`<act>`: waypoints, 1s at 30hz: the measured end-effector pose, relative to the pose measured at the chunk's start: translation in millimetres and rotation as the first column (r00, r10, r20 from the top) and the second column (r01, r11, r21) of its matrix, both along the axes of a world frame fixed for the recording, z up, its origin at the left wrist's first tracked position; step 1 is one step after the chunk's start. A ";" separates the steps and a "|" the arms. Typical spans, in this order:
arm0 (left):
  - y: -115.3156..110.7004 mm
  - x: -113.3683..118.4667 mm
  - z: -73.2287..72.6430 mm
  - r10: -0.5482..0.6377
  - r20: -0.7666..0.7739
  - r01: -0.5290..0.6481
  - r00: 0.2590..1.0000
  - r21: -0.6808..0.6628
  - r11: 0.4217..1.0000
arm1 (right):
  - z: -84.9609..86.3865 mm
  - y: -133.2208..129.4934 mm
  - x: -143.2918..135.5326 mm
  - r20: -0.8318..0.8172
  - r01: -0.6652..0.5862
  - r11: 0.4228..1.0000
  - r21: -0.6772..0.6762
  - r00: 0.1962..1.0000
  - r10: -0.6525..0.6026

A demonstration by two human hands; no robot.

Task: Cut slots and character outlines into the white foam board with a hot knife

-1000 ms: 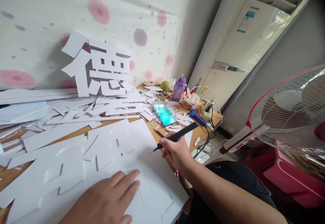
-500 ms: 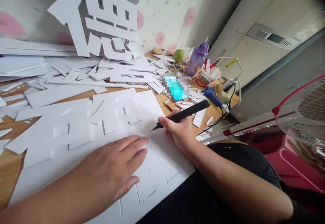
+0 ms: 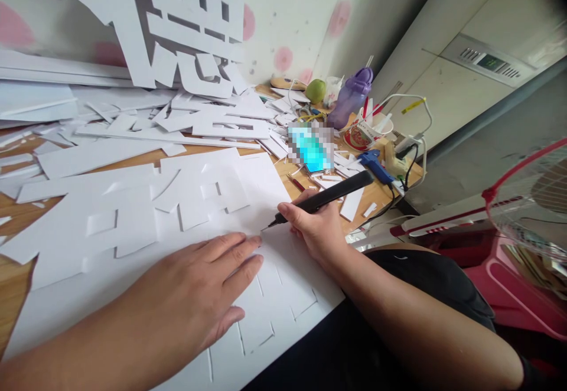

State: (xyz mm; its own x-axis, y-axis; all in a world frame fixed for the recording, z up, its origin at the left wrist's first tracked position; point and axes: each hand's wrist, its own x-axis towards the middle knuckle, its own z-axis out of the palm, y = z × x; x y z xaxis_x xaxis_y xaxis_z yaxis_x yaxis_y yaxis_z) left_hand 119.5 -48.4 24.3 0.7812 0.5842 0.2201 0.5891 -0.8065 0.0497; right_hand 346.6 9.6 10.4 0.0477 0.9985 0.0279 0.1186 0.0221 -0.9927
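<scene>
My right hand is closed around a black pen-shaped cutter with a thin pointed tip. The tip touches or hovers just over a white foam board, beside my left fingertips; I cannot tell if it touches. Flat on the same board lies my left hand, fingers stretched out and holding nothing. Cut lines show in the board below and to the right of that hand. A white cut-out piece with square openings rests on the board's far left part.
A large white cut-out character leans against the wall above a heap of white scraps. A lit phone, purple bottle, paper cup, blue glue gun and cables occupy the back right. A fan stands at right.
The whole view has shifted slightly. Both hands keep nearly the same pose, the cutter's tip staying close to the left fingertips.
</scene>
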 end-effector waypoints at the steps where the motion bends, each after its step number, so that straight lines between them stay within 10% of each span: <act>1: 0.1 -0.4 -0.4 0.000 -0.005 0.000 1.000 -0.014 1.000 | 0.2 -0.1 -0.1 0.002 0.000 1.000 -0.002 1.000 0.000; 30: -1.5 -0.1 0.6 -0.018 0.001 0.018 1.000 0.045 0.999 | 4.7 9.1 0.3 0.047 -0.081 0.996 -0.028 0.995 0.083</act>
State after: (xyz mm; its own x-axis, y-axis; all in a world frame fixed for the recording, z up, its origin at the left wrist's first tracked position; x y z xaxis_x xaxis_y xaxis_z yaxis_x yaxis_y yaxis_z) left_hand 119.5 -49.9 24.8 0.7910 0.5597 0.2471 0.5746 -0.8183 0.0139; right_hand 347.0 18.7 15.2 -0.0350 0.9994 0.0022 0.1647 0.0079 -0.9863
